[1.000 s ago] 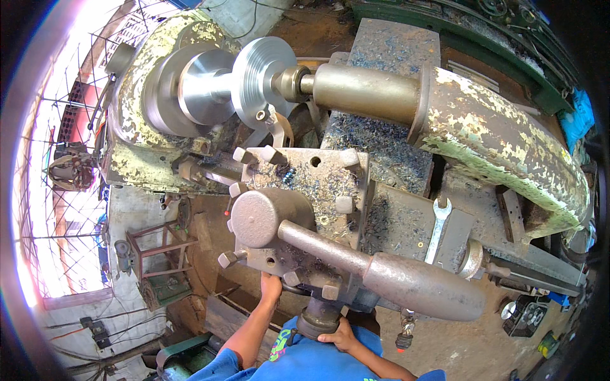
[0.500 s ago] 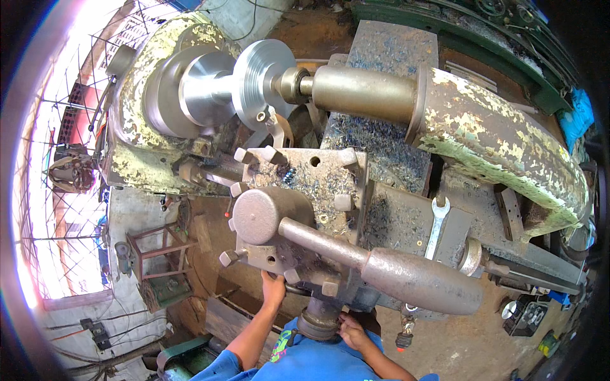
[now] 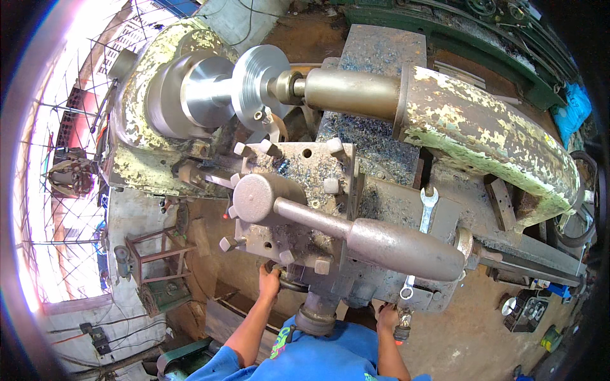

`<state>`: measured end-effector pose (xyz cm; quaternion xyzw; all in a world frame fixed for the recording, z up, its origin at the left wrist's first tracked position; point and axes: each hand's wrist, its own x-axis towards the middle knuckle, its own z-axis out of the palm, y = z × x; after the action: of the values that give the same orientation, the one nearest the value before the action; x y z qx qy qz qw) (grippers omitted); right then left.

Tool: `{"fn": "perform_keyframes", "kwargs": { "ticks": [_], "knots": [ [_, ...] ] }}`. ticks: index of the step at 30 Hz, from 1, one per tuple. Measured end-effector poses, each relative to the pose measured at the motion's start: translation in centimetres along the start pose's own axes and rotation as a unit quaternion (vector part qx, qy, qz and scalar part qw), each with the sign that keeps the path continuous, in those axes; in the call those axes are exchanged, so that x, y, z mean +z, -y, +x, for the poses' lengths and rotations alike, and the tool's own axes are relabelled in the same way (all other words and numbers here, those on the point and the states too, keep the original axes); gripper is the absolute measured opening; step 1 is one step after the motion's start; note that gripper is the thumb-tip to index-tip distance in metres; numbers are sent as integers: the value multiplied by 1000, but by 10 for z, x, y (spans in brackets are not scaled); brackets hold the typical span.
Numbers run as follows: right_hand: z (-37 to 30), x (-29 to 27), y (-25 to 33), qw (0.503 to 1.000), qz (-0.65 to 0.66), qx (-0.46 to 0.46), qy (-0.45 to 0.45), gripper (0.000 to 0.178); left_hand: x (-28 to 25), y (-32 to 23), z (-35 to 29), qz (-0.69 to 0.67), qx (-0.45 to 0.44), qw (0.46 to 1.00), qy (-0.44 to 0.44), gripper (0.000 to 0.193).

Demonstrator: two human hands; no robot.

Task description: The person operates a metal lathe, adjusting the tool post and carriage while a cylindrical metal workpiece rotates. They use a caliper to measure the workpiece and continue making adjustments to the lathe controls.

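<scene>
A shiny metal workpiece with a ringed disc sits between the lathe's chuck, which is smeared as if turning, and the tailstock centre. The cutting tool stands at the disc's near lower edge, held in the square tool post. My left hand is closed on a dark handwheel below the post. My right hand is closed under the slide's near edge, beside a dark crank handle with a red tip; what its fingers hold is hidden.
The tool post's thick clamp lever reaches right, above an open-ended spanner on the slide. Metal chips cover the bed. The tailstock fills the right. A small metal-framed stand is on the floor at left.
My right hand has moved right, from beside the round column below the post to beside the red-tipped handle. My left hand stays at the handwheel. The whole view has shifted slightly.
</scene>
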<state>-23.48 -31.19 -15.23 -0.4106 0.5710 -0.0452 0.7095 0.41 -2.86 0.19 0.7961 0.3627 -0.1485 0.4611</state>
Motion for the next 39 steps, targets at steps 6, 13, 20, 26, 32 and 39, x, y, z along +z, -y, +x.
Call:
{"fn": "perform_keyframes", "kwargs": {
  "ticks": [6,13,20,26,32,39],
  "knots": [
    [24,13,-7,999,33,-5,17,11,0,4,4,1,-39,999,-7,70],
    [40,19,-4,998,57,17,30,12,3,14,6,27,13,999,-18,65],
    [40,-3,27,997,81,11,-1,13,0,15,12,-13,-5,1000,0,64],
    [-14,-40,111,981,46,-124,-143,14,2,13,14,3,-31,999,-29,65],
    [-123,-2,189,901,-77,-412,-115,14,3,23,19,1,10,999,-40,56],
    [-139,43,229,827,-252,-503,6,8,4,15,17,5,-32,998,-53,39]
  ]
}}
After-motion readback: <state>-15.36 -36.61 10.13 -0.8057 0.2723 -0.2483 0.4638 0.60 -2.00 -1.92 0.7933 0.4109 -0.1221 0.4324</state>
